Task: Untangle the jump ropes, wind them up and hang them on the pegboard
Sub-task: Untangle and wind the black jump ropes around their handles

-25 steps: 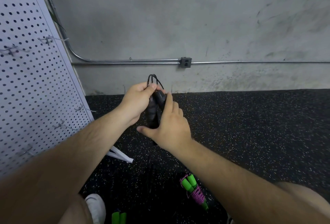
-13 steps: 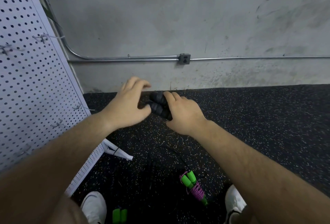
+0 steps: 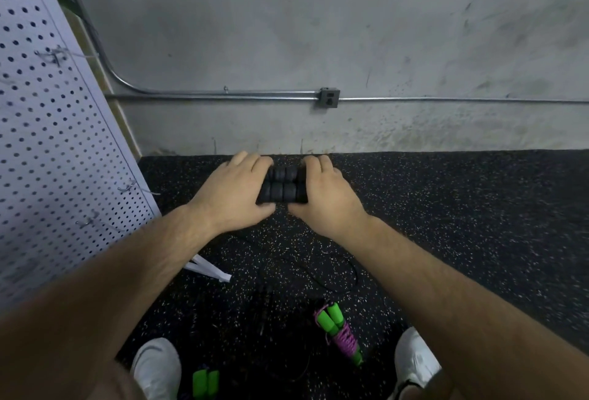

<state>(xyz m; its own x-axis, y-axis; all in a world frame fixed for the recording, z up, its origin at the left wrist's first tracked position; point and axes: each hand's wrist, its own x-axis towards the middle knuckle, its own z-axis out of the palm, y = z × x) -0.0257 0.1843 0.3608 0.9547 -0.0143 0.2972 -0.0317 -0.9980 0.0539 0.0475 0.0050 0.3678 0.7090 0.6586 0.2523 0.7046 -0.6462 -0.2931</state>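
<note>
Right of the pegboard (image 3: 47, 144), our left hand (image 3: 234, 195) and right hand (image 3: 325, 198) each grip one end of the black handles (image 3: 282, 184), laid side by side. We should hold them even so the black cord (image 3: 334, 272) winds cleanly. We count two black handles, two green-handled ropes (image 3: 339, 332), perhaps four hooks (image 3: 134, 187).

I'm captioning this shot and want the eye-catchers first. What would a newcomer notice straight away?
First, the left hand and right hand gripping a pair of black handles side by side, mid-frame above the speckled floor. Next, the bright green-handled rope, wound in purple cord, lying on the floor low in the frame. The white pegboard with wire hooks fills the left edge.
</note>
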